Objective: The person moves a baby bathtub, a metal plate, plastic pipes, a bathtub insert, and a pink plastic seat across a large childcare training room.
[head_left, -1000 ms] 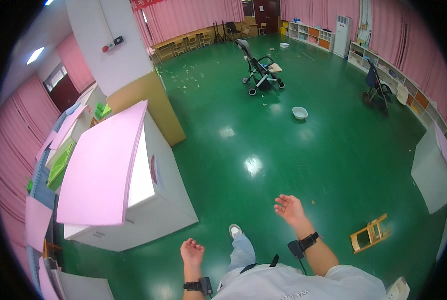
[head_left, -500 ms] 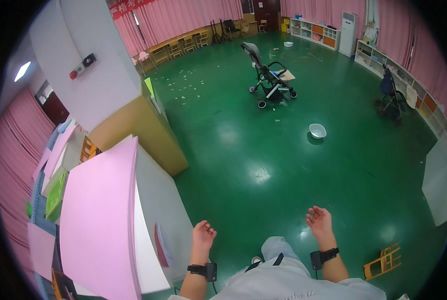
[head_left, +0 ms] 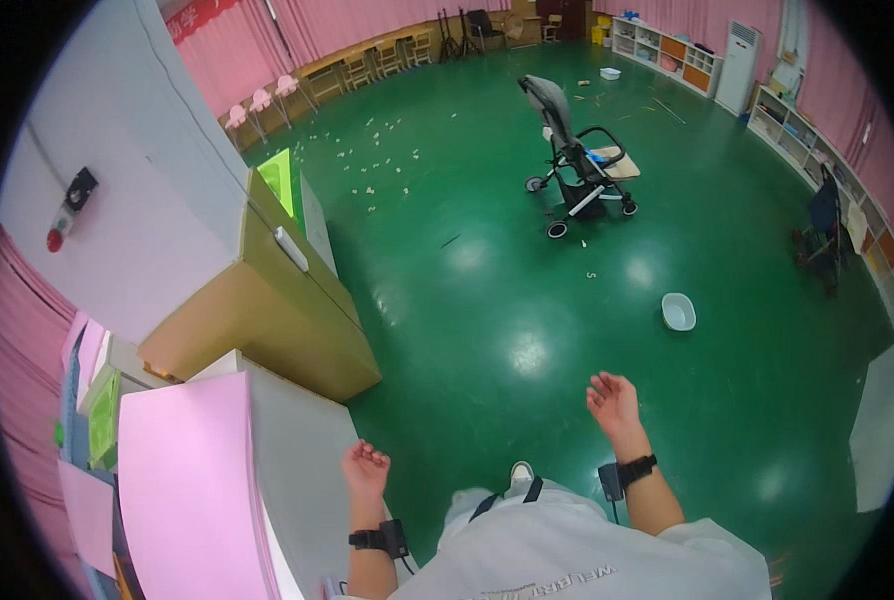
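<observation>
My left hand (head_left: 367, 468) hangs beside the white side of a cabinet (head_left: 302, 450), its fingers loosely curled with nothing in them. In front of my body my right hand (head_left: 614, 403) is raised over the green floor, empty, fingers partly bent and apart. Each wrist wears a black strap with a small box. Nearest to the right hand is a pale plastic basin (head_left: 678, 312) on the floor, farther off and apart from it. Beyond that stands a grey stroller (head_left: 577, 160) with a flat board on its front.
Pink sheets (head_left: 187, 490) lie on the cabinet at my left, by a pillar (head_left: 127, 200) with a tan base. Small pale pieces (head_left: 372, 160) are scattered on the far floor. A dark folded stroller (head_left: 824, 225) and low shelves (head_left: 667, 55) line the right side.
I have stepped forward: the basin, stroller and pillar appear nearer or shifted in view. The wooden frame at lower right has nearly left the picture. Both hands remain empty.
</observation>
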